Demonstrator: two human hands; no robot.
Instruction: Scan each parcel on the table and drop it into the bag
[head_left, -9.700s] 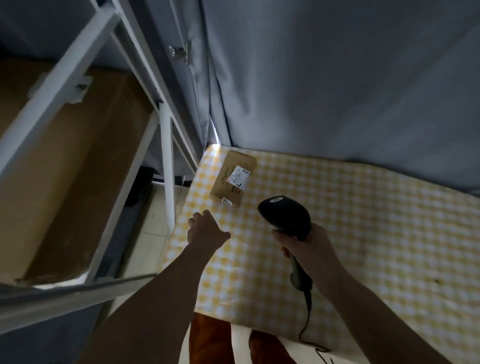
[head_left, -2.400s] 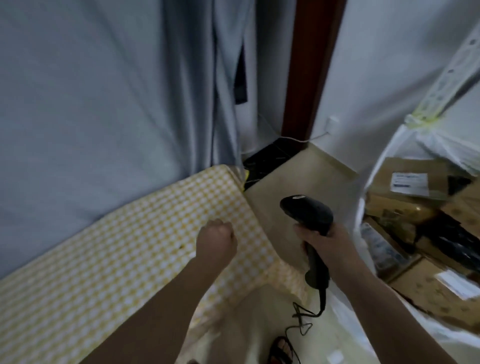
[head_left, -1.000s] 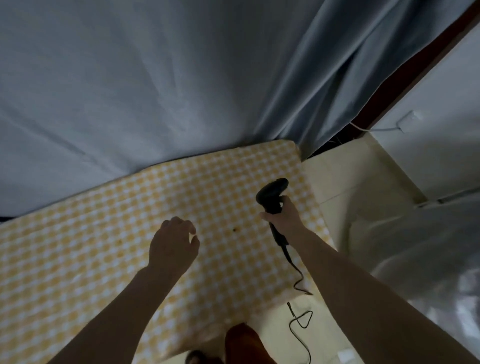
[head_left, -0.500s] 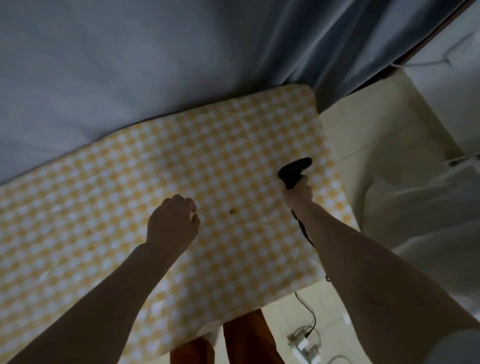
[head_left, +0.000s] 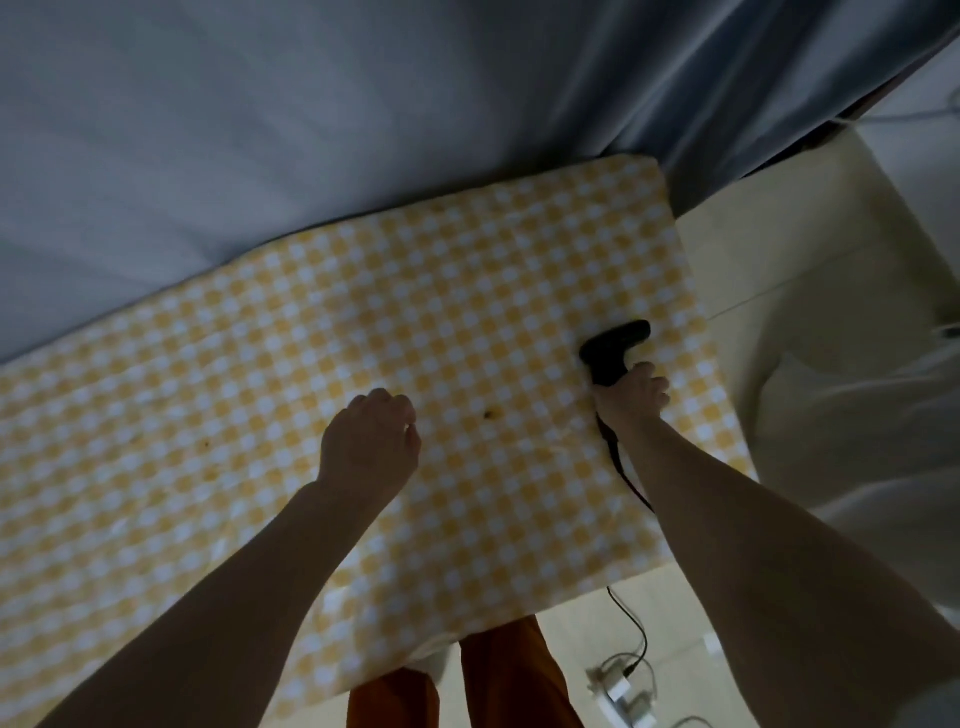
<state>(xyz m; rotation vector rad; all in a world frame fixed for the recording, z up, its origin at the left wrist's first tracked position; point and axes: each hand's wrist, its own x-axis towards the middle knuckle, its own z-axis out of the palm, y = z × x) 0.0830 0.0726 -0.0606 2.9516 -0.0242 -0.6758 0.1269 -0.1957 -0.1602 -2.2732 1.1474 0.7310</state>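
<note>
The table (head_left: 291, 332) wears a yellow-and-white checked cloth, and no parcel shows on it. A black handheld scanner (head_left: 615, 345) lies with its head on the cloth near the right edge. My right hand (head_left: 631, 402) grips its handle from below. My left hand (head_left: 369, 447) hovers over the middle of the table, fingers loosely curled, holding nothing. The white bag (head_left: 857, 415) stands on the floor just right of the table; its inside is out of sight.
A grey curtain (head_left: 311, 130) hangs right behind the table. The scanner's cable (head_left: 631, 618) drops off the front edge to a white plug block (head_left: 623, 691) on the pale floor. Orange trouser legs (head_left: 509, 680) stand at the table's front.
My right hand has carried the scanner out to the right and down onto the cloth. My left hand stays loosely curled over the table's middle.
</note>
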